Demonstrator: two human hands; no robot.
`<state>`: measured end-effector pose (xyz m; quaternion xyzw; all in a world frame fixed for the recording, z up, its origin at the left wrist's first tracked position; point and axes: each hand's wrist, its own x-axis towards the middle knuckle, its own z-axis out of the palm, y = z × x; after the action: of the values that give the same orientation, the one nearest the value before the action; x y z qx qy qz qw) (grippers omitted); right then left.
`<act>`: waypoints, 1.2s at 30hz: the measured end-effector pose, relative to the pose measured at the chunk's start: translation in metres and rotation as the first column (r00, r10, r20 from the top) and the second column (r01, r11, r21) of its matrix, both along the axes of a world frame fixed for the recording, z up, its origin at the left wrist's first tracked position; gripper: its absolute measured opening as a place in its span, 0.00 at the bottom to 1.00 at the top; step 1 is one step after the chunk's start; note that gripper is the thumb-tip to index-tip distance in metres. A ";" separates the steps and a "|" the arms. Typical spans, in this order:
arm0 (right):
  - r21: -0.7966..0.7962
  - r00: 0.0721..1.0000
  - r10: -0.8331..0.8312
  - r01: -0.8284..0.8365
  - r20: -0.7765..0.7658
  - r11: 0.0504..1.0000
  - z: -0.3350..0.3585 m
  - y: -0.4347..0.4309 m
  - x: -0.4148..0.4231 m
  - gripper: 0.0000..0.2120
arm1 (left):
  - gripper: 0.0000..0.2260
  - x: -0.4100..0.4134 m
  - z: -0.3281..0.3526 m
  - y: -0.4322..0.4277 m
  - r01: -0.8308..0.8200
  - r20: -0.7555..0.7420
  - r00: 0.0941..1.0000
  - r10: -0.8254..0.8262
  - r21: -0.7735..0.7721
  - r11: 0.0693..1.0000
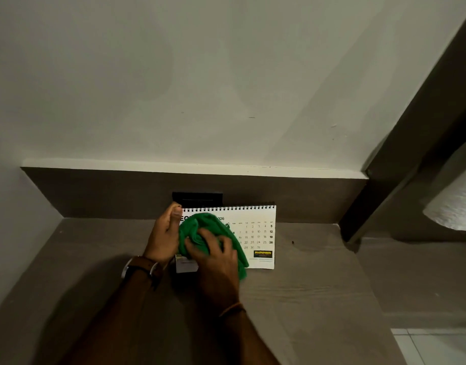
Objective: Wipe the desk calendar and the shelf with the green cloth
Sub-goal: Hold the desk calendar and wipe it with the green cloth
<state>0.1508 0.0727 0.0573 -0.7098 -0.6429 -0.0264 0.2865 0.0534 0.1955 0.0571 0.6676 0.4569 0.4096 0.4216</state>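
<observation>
A white spiral-bound desk calendar (pixel 260 233) stands upright on the grey-brown shelf (pixel 318 285), against the back panel. My left hand (pixel 164 233) grips the calendar's left edge, thumb on its top corner. My right hand (pixel 216 262) presses a bunched green cloth (pixel 200 227) against the left half of the calendar's face. The cloth hangs down past the calendar's bottom edge and hides most of the month title.
A black wall plate (pixel 197 198) sits on the back panel just behind the calendar. A dark vertical post (pixel 411 159) rises at the right. A white paper roll (pixel 455 206) hangs at the far right. White floor tiles (pixel 437 346) show beyond the shelf's right edge.
</observation>
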 end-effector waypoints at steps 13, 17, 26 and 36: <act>-0.044 0.815 -0.481 0.495 -0.324 0.868 -0.011 -0.034 0.077 0.31 | 0.21 0.006 0.005 -0.013 -0.023 0.032 0.999 0.026 -0.090 0.996; -0.250 0.838 -0.533 0.495 -0.117 0.832 -0.025 -0.060 0.064 0.25 | 0.16 0.005 0.000 -0.014 -0.056 0.032 0.998 0.059 -0.074 0.996; -0.035 0.748 -0.417 0.468 -0.516 0.883 0.011 -0.017 0.058 0.31 | 0.15 0.009 0.000 -0.010 -0.031 -0.001 1.000 0.031 -0.022 0.999; -0.080 0.992 0.070 -0.078 -0.103 0.994 0.002 -0.014 0.033 0.18 | 0.25 0.007 0.000 0.000 -0.051 -0.055 0.997 0.051 0.004 0.999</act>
<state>0.1839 0.0590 0.0595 -0.6973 -0.6541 0.0466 0.2892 0.0601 0.1951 0.0573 0.6672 0.4849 0.4023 0.3973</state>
